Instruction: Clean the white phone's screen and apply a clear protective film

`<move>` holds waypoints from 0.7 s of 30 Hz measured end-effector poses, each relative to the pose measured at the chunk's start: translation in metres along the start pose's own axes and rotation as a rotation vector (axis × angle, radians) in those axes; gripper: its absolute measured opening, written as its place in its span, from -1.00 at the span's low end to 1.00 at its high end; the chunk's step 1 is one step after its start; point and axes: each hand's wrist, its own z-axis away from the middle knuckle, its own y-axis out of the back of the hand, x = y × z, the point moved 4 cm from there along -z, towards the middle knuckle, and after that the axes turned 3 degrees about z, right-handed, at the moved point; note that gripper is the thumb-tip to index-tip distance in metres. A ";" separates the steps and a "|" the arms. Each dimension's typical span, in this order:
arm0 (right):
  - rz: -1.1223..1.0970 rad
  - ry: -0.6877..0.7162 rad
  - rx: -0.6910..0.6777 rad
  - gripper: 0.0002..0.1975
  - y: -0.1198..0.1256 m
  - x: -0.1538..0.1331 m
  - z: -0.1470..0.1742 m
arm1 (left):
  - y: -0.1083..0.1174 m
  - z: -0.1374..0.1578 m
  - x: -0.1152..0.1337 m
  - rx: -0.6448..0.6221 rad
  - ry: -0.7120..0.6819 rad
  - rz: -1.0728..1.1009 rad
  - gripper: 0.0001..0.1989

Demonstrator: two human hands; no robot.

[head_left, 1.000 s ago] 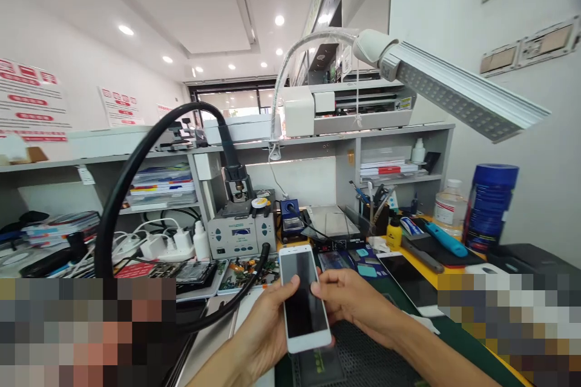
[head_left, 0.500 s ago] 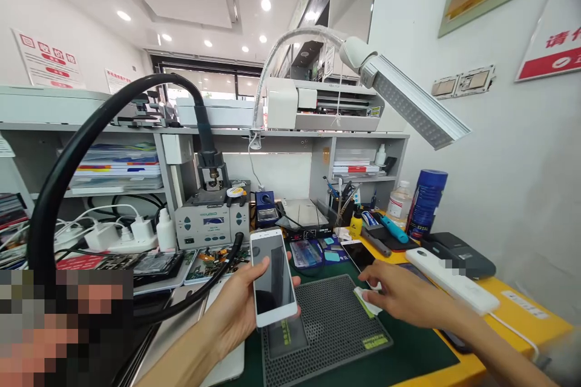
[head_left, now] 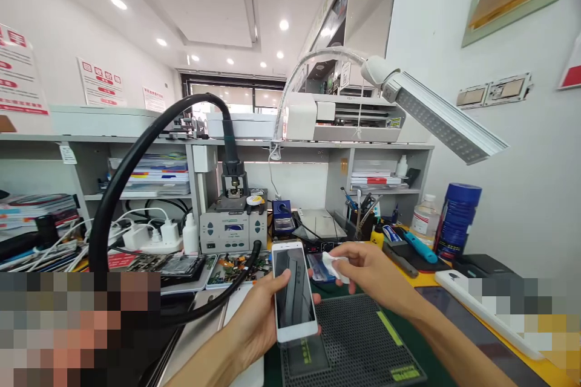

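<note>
A white smartphone with a dark, reflecting screen rests in my left hand, thumb on its left edge and fingertips round the right. To the right of the phone, my right hand pinches a small crumpled white tissue between thumb and fingers. The tissue is apart from the screen. Below both hands lies a dark perforated mat with yellow-green labels, on a green work surface.
A hot-air station with a thick black hose arches on the left. An LED lamp hangs at upper right. A white power strip, blue can and clear bottle stand right. Circuit boards lie behind my left hand.
My right hand has lifted the white tissue off the mat's edge and brought it left, close to the phone. My left hand still holds the phone. The camera view has shifted.
</note>
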 end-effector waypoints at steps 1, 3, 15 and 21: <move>-0.021 0.023 0.007 -0.77 -0.009 -0.001 -0.007 | 0.001 -0.001 0.000 -0.006 -0.001 0.003 -0.74; -0.052 0.075 0.017 -0.79 -0.027 0.000 -0.017 | 0.002 -0.002 0.001 -0.007 -0.009 0.016 -0.78; 0.029 0.234 -0.051 -0.74 -0.058 0.007 -0.002 | 0.011 -0.010 0.004 0.050 -0.040 0.022 -0.71; -0.091 0.181 -0.050 -0.81 -0.059 0.010 -0.003 | 0.014 -0.009 0.000 0.042 -0.053 0.035 -0.67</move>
